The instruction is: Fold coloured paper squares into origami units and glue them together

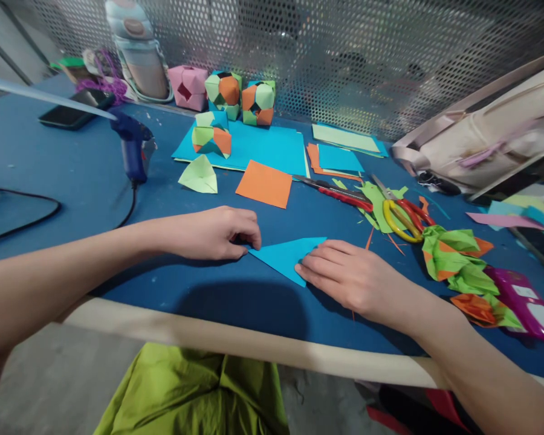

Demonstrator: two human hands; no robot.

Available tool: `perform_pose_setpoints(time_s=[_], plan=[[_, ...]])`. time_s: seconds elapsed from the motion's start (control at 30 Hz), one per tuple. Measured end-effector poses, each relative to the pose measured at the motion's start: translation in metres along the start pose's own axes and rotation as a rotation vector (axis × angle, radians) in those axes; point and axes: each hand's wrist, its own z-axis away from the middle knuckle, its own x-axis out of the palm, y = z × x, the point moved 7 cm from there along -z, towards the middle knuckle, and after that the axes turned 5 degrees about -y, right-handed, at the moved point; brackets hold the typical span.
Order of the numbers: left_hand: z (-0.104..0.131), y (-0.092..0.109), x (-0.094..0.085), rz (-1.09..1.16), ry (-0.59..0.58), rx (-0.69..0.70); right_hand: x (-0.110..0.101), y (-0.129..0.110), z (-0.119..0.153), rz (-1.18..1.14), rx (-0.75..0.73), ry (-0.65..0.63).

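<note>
A folded blue sheet of paper [283, 257], roughly triangular, lies on the table near its front edge. At its left tip, my left hand [222, 231] is closed in a pinch with thumb and forefinger at the corner. My right hand [349, 273] rests over the right end of the sheet, its fingers together and bent down onto it; the part under the fingers is hidden. Just beyond the sheet lie a flat orange paper square [265, 184] and a light green folded paper piece [199, 175]. A partly built blue, green and orange paper unit [211, 136] sits behind them.
Scissors with yellow and red handles [405, 217], a red-handled cutter [338, 192] and green scraps lie right. Crumpled paper [453, 254] and a purple device [526, 305] sit farther right. A blue glue gun [133, 145] stands left. Paper cubes [224, 90] line the mesh panel.
</note>
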Motion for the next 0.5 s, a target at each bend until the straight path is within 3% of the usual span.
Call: perform_pose_setpoints(time_s=[0.2,0.3,0.4,0.5], plan=[[0.003,-0.002,-0.006,-0.093,0.029,-0.028,0.003,0.001,0.002,-0.053,0.042,-0.018],[0.005,0.002,-0.014,-0.148,0.128,-0.025,0.003,0.002,0.003,-0.073,0.058,-0.011],[0.007,0.022,-0.015,-0.196,0.308,0.051,0.004,0.002,0.003,-0.090,0.067,-0.009],[0.008,0.055,0.005,-0.232,0.338,0.220,0.003,0.001,0.003,-0.107,0.068,0.007]])
